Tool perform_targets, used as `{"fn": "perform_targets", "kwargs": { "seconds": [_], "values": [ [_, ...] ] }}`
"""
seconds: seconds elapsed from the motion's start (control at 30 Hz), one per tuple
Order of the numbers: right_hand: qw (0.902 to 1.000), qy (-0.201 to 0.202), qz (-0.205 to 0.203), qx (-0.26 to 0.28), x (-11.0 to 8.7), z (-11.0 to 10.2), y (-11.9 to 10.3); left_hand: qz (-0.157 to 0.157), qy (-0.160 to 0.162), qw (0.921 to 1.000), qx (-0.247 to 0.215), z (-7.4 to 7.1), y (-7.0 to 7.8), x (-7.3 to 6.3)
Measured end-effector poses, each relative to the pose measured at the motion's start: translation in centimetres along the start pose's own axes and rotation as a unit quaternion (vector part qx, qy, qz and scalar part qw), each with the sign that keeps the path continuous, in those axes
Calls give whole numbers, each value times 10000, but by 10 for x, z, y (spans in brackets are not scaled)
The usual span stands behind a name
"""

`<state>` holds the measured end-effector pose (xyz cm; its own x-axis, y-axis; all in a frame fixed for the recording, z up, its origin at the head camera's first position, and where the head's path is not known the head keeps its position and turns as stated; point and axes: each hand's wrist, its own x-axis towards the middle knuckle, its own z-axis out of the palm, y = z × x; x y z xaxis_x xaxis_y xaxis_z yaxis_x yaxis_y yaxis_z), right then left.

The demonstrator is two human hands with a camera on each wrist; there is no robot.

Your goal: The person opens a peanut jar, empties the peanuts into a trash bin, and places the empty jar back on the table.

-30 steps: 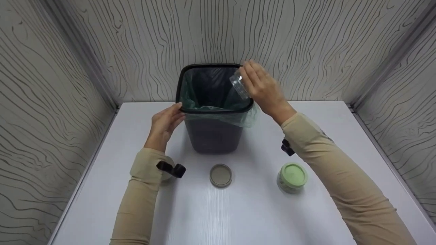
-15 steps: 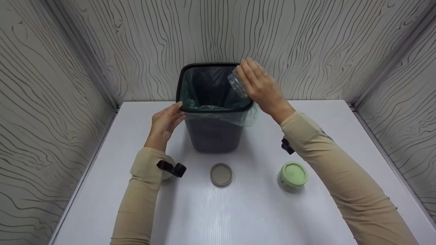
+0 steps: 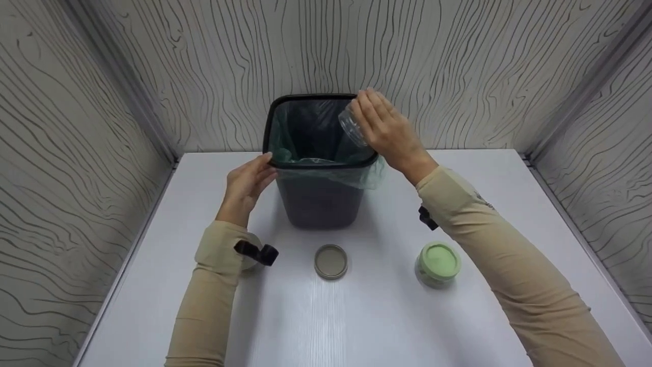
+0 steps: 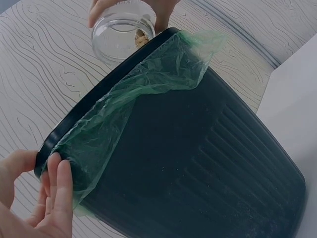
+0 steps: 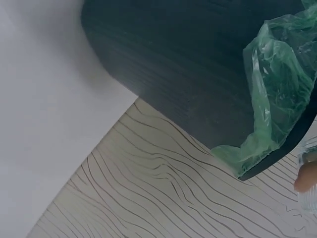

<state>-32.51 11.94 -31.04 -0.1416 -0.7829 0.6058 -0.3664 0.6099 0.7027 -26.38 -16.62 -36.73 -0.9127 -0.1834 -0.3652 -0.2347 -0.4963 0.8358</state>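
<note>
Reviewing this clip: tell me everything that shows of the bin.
The bin is dark, plastic-looking and tapered, narrower at its base, with a black rim; the left wrist view shows grooves down one face. A thin, translucent green liner folds over the rim and hangs loosest at the near right corner. It stands upright on the white table. The left hand grips its near left corner. Whether anything lies at the bottom cannot be told.
</note>
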Motion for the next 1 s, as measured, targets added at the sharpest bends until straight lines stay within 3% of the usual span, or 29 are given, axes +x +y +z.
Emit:
{"fn": "perform_targets", "kwargs": {
  "seconds": [0.17, 0.33, 0.57, 0.9, 1.0],
  "values": [
    [9999, -69, -94, 5, 0, 0, 1, -42, -29, 10000, -20, 0, 0, 1],
    [9988, -34, 490, 24, 2, 1, 1, -65, -27, 10000, 43, 0, 0, 2],
    [9980, -193, -438, -417, 4, 2, 0, -23, -15, 10000, 27, -1, 0, 1],
    [9982, -27, -350, -492, 2, 2, 0, 131, -60, 9997, 220, -1, -2, 1],
    [9976, 9, -513, -464, 3, 3, 2, 150, -19, 9996, 238, -1, -2, 0]
  ]
}}
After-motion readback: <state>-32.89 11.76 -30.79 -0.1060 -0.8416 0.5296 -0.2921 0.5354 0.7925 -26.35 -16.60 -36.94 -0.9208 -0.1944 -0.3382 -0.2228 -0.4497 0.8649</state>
